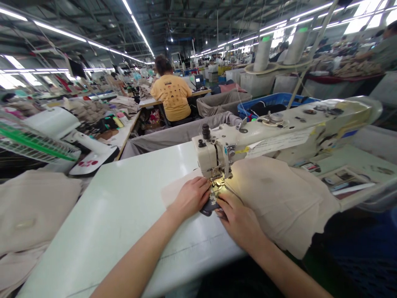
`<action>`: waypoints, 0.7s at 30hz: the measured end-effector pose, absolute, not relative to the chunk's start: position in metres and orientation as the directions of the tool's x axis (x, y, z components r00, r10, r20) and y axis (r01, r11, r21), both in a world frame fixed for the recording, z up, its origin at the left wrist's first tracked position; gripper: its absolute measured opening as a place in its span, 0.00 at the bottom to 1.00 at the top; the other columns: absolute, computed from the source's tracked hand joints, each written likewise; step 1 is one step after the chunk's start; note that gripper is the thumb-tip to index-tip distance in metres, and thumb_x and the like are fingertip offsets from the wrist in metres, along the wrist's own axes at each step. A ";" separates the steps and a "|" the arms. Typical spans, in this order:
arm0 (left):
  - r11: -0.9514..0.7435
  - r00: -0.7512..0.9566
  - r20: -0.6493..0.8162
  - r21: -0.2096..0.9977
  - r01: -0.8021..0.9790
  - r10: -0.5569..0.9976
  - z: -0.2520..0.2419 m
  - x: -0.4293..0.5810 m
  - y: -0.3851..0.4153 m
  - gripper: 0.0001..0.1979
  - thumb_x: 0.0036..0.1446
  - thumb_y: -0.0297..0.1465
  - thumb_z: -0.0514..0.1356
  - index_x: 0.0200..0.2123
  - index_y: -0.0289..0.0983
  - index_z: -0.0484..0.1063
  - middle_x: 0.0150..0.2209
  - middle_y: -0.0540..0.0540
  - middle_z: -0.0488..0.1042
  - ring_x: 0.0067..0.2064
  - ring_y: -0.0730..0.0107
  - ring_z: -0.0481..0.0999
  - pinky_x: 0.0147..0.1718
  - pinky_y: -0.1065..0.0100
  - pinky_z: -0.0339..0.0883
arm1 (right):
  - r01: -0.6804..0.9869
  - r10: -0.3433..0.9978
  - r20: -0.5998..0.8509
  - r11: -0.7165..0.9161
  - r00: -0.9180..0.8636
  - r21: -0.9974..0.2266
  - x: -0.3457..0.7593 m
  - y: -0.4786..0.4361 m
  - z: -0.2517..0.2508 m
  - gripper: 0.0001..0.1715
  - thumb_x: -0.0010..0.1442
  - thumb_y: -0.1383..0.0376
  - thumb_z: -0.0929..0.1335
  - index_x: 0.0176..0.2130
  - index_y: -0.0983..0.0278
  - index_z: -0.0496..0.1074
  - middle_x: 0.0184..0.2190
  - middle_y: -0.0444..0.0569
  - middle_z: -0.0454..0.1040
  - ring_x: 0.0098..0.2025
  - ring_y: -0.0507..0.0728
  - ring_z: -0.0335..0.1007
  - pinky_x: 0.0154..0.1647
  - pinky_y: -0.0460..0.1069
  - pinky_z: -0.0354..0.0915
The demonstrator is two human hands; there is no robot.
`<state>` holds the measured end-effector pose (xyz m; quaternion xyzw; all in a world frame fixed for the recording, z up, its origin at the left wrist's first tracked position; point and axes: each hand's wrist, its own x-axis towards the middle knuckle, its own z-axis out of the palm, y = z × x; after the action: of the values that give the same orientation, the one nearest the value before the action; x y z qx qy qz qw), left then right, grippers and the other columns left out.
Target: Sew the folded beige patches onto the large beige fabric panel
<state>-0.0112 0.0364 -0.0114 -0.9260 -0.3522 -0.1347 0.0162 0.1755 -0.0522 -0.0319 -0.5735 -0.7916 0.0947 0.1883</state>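
Note:
Below the needle of a cream sewing machine (214, 159) lies a small dark piece with pale marks (207, 210); whether it is cloth or a plate, I cannot tell. My left hand (192, 196) presses on its left side with bent fingers, close to the lit metal presser foot (218, 182). On the right edge, my right hand (238, 221) grips it with thumb and fingers, the fingertips partly hidden. Beige fabric (279, 198) spreads to the right of the needle and hangs over the table edge. More pale fabric (169, 192) shows beyond my left wrist.
The pale green tabletop (124, 215) extends left. Folded beige fabric (34, 207) and a white fan (58, 124) are at far left. Behind the machine stand a grey cloth-lined bin (173, 130) and a blue basket (279, 98). A person in a yellow shirt (172, 97) sits ahead.

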 end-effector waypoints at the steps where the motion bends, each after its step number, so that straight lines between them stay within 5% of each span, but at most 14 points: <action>1: -0.751 0.714 0.261 0.069 0.657 0.649 -0.012 -0.011 0.036 0.13 0.69 0.32 0.52 0.51 0.36 0.73 0.47 0.39 0.76 0.48 0.58 0.75 0.49 0.56 0.73 | 0.874 0.941 0.202 0.330 -0.273 -0.356 0.175 -0.053 -0.034 0.19 0.66 0.67 0.64 0.55 0.62 0.73 0.60 0.52 0.72 0.48 0.60 0.77 0.43 0.51 0.75; 15: -0.746 0.686 0.302 0.177 0.642 0.662 -0.018 -0.010 0.037 0.12 0.69 0.31 0.52 0.49 0.34 0.72 0.46 0.39 0.75 0.50 0.59 0.75 0.52 0.57 0.73 | 0.880 0.927 0.255 0.350 -0.275 -0.322 0.174 -0.054 -0.038 0.18 0.67 0.67 0.64 0.54 0.61 0.73 0.58 0.52 0.73 0.46 0.59 0.78 0.40 0.50 0.75; 21: -0.752 0.681 0.335 0.167 0.637 0.651 -0.022 -0.015 0.014 0.14 0.68 0.29 0.53 0.53 0.34 0.70 0.55 0.37 0.72 0.58 0.56 0.71 0.58 0.52 0.70 | 0.892 0.928 0.304 0.313 -0.214 -0.326 0.175 -0.056 -0.040 0.16 0.67 0.67 0.63 0.51 0.63 0.74 0.55 0.52 0.75 0.46 0.59 0.78 0.39 0.50 0.75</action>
<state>-0.0150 0.0140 -0.0222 -0.9166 -0.3514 -0.1899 -0.0183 0.1751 -0.0561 -0.0397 -0.5849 -0.7782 0.0399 0.2251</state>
